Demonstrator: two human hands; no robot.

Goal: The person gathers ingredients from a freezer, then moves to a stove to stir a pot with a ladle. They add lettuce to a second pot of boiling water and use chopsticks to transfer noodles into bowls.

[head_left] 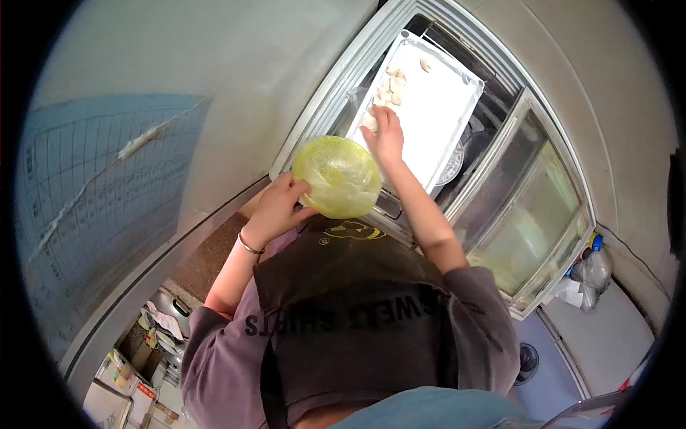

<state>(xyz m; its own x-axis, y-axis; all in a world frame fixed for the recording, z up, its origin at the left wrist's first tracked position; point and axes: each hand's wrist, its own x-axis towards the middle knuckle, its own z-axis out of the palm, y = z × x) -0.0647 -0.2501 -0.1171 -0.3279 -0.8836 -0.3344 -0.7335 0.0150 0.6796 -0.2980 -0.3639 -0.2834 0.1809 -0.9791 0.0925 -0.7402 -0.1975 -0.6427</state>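
Observation:
My left hand point(275, 206) grips the rim of a yellow-green plastic colander point(336, 177), its fingers and thumb closed on the edge. The colander is tilted, and its inside looks bare apart from a whitish sheen. Over the near left part of a white tray point(437, 100), my right hand point(386, 136) has its thumb and fingers around a pale dumpling point(369, 120). Several similar pale dumplings point(391, 88) lie along the tray's left side, and one sits apart near its far end. The tray rests across the opening of a chest freezer.
The freezer's metal frame point(321, 107) surrounds the tray, with a sliding glass lid point(525, 207) on the right. Under the tray's right edge is a round metal dish point(451, 166). A wall with a blue chart point(107, 171) stands at left. Plastic bags point(593, 272) hang at right.

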